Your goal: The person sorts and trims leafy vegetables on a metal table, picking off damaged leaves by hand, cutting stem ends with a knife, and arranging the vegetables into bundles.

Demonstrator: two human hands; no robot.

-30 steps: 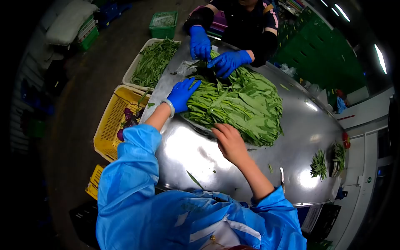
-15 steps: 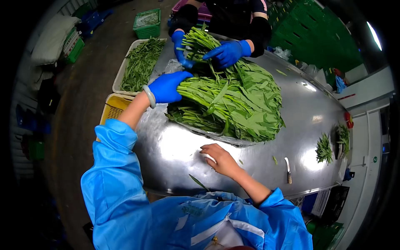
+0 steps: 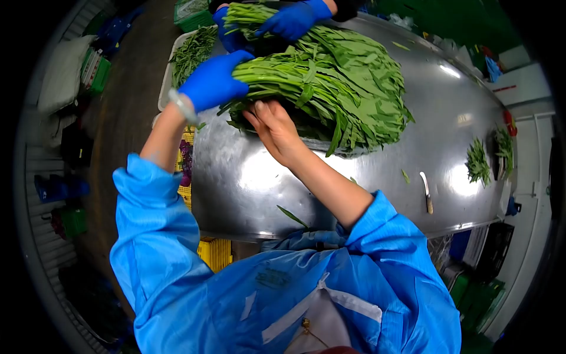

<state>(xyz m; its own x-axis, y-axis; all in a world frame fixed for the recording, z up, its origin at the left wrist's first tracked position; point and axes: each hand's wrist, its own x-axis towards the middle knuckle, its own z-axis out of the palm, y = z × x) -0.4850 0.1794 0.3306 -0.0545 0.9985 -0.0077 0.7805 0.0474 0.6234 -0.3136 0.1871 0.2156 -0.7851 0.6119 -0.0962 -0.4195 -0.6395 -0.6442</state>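
Observation:
A large heap of long-stemmed leafy greens (image 3: 354, 88) lies on the metal table, stems toward the left and leaves toward the right. My left hand (image 3: 215, 81), in a blue glove, is closed round the stem ends of a thick bunch, lifting them a little. Below it, my bare right hand (image 3: 276, 131) reaches under the stems with its fingers stretched out, touching the underside of the bunch. Its fingertips are partly hidden by the greens. Across the heap, another person's blue-gloved hand (image 3: 289, 22) rests on more stems, their other hand beside it.
The shiny metal table (image 3: 247, 194) carries a small knife (image 3: 427, 193) and small bundles of greens (image 3: 477, 162) to the right. At left stand a white crate of greens (image 3: 191, 56) and a yellow basket (image 3: 184, 192). A loose leaf (image 3: 292, 216) lies near me.
My right hand has moved up from the table near me to beneath the stems, its fingers straightening. My left hand still holds the bunch. The view has shifted, so the heap appears higher.

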